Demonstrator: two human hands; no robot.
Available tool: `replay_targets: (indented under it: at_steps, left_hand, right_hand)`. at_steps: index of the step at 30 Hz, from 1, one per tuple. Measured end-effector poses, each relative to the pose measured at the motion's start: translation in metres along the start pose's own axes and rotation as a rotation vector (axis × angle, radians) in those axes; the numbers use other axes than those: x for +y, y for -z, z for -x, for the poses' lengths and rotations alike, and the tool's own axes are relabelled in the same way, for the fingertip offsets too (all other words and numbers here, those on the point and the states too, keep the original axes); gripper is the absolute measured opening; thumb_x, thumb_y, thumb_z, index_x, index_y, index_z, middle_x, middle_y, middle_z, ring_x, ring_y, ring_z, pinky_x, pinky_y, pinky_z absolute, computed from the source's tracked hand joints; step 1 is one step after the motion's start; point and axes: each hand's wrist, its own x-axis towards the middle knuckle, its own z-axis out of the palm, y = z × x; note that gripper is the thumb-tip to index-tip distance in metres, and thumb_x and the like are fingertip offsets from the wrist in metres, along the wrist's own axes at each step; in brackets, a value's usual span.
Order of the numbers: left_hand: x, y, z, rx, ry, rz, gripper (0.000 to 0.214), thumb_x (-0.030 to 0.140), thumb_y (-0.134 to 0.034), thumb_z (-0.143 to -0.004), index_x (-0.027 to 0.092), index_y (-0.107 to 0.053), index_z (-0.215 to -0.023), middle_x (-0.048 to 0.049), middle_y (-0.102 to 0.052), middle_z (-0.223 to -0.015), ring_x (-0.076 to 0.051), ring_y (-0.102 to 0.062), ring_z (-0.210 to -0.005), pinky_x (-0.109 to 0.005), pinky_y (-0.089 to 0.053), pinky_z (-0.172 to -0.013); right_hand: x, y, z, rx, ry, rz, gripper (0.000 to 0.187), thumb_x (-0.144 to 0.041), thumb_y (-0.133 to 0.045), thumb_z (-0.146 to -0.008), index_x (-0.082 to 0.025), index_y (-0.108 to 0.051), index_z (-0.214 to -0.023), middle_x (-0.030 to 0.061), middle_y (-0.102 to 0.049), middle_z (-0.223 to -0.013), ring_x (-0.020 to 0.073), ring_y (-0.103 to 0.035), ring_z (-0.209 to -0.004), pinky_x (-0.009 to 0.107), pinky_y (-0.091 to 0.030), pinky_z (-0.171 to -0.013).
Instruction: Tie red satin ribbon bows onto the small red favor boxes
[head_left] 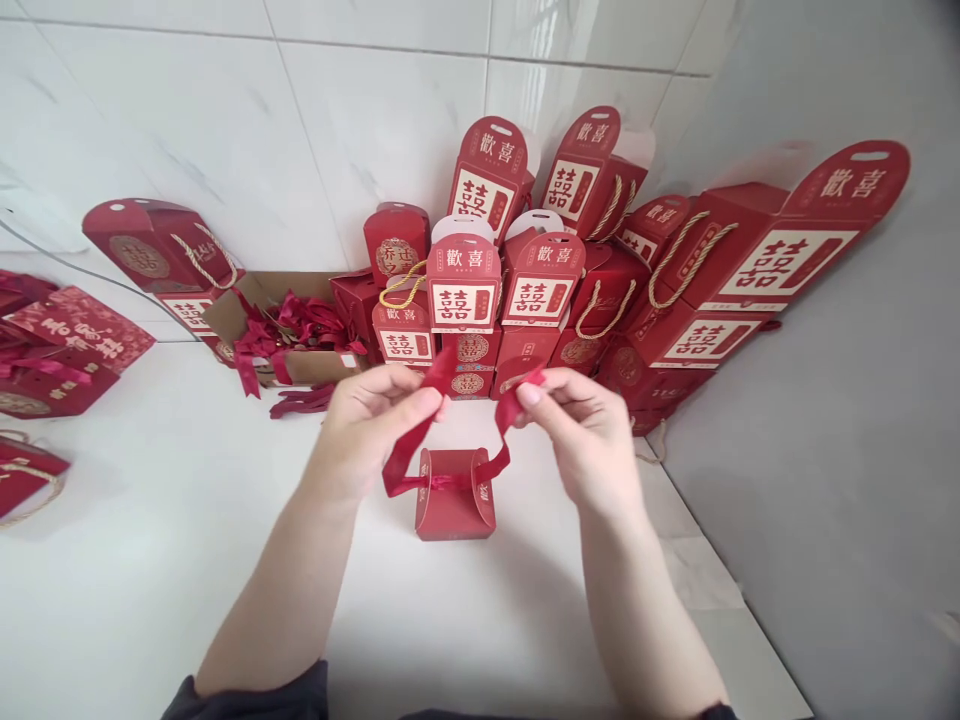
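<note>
A small red gift box (455, 515) sits on the white table in front of me. A red ribbon (406, 458) runs across its top, with a knot or crossing at the middle and both ends raised off the box. My left hand (367, 425) pinches one ribbon end between thumb and fingers, above and left of the box. Over on the upper right, my right hand (589, 430) pinches the other end. Neither hand touches the box itself.
An open cardboard box (300, 365) of red ribbons stands at back left, with loose ribbons (300, 400) before it. Stacked red boxes (465, 285) line the tiled wall. More boxes with rope handles (694, 260) lean at right. Red packages (64, 375) lie at far left.
</note>
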Motion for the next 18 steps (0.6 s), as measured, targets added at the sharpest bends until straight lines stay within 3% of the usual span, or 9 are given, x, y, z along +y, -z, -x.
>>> replay_targets:
  at_steps: [4, 8, 18]
  left_hand:
    - [-0.013, -0.017, 0.001, -0.040, 0.008, -0.067, 0.016, 0.028, -0.076, -0.077, 0.017, -0.064, -0.074, 0.0014, -0.065, -0.074, -0.010, -0.061, -0.070, -0.020, -0.050, -0.066]
    - [-0.018, -0.023, 0.001, -0.087, 0.051, -0.038, 0.019, 0.027, -0.072, -0.080, 0.018, -0.056, -0.075, 0.0014, -0.064, -0.075, -0.010, -0.061, -0.070, -0.021, -0.050, -0.065]
    - [-0.025, -0.027, 0.000, -0.002, -0.014, -0.169, 0.024, 0.026, -0.070, -0.082, 0.018, -0.049, -0.073, 0.0024, -0.054, -0.073, -0.009, -0.052, -0.067, -0.021, -0.042, -0.061]
  right_hand:
    - [0.007, -0.023, 0.001, -0.086, -0.075, -0.010, 0.014, -0.029, -0.069, -0.085, -0.019, -0.070, -0.075, -0.0012, -0.063, -0.066, 0.0107, -0.057, -0.062, 0.024, -0.049, -0.063]
    - [0.011, -0.023, -0.001, -0.095, -0.081, 0.014, 0.015, -0.030, -0.068, -0.085, -0.019, -0.071, -0.075, -0.0011, -0.063, -0.067, 0.0108, -0.057, -0.063, 0.023, -0.049, -0.062]
    - [0.007, -0.023, 0.003, -0.089, -0.047, 0.166, 0.026, -0.037, -0.061, -0.089, -0.018, -0.071, -0.074, 0.0009, -0.063, -0.068, 0.0126, -0.058, -0.067, 0.023, -0.050, -0.063]
